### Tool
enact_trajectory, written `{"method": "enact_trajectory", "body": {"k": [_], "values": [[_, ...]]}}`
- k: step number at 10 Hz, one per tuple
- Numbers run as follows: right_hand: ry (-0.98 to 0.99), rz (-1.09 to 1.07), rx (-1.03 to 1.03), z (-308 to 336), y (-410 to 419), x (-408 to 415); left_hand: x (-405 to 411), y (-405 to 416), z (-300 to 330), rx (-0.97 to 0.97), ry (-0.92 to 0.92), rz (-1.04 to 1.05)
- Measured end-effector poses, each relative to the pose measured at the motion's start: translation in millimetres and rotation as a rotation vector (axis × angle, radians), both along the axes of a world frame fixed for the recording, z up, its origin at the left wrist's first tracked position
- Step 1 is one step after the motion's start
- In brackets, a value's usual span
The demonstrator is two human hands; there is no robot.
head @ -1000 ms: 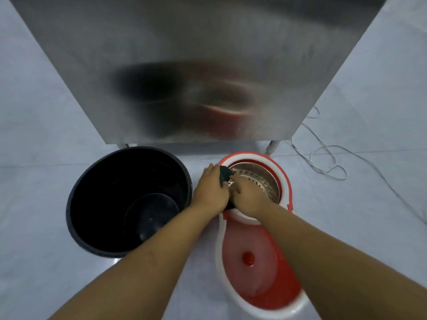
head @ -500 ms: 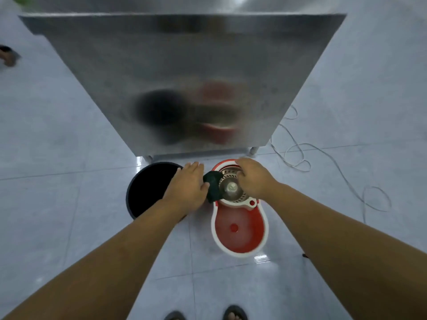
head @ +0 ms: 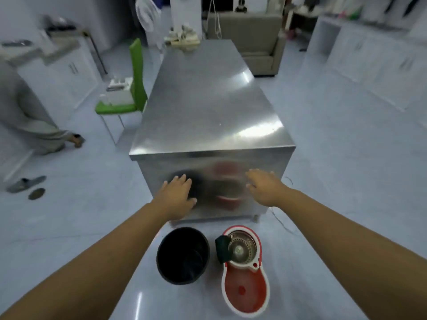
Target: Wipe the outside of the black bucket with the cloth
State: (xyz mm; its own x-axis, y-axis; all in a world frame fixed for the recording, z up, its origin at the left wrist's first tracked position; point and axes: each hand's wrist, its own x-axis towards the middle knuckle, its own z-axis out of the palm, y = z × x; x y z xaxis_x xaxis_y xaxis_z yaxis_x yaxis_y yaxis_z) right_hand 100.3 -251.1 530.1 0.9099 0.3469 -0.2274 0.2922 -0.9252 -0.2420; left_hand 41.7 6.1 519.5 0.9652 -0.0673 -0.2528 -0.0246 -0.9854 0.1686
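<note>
The black bucket (head: 183,258) stands upright on the floor below my arms, with nothing visible inside. To its right, a dark green cloth (head: 222,249) hangs over the rim of a red and white mop bucket (head: 246,289). My left hand (head: 178,197) is held out above the floor, fingers spread, holding nothing. My right hand (head: 265,187) is likewise open and empty, raised in front of the steel table's end panel. Both hands are well above the buckets and apart from the cloth.
A long stainless steel table (head: 208,107) stands straight ahead behind the buckets. A green chair (head: 129,93) sits at its left. A person (head: 30,125) crouches at far left, with slippers (head: 25,184) on the floor. A white cable (head: 280,218) trails at the table's right foot.
Both hands let go of the cloth, leaving it on the mop bucket's rim, and rose away. The view pulled far back and up, so the whole room now shows.
</note>
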Motion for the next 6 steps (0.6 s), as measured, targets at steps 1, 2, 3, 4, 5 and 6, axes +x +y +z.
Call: {"method": "enact_trajectory", "body": {"k": [1, 2, 3, 4, 5, 6], "values": [[-0.111, 0.030, -0.006, 74, 5, 16, 8, 15, 81, 0.023, -0.154, 0.000], [-0.184, 0.033, 0.006, 121, 8, 21, 9, 22, 131, 0.047, -0.242, 0.005], [-0.289, 0.040, 0.033, 184, 16, 23, 8, 32, 196, 0.106, -0.339, -0.004], [-0.367, 0.043, 0.051, 220, 19, 19, 4, 37, 231, 0.117, -0.409, 0.009], [-0.449, 0.075, 0.092, 255, 26, 8, -4, 38, 267, 0.117, -0.472, 0.011], [-0.475, 0.088, 0.100, 267, 27, 2, -8, 41, 280, 0.122, -0.492, -0.014]]}}
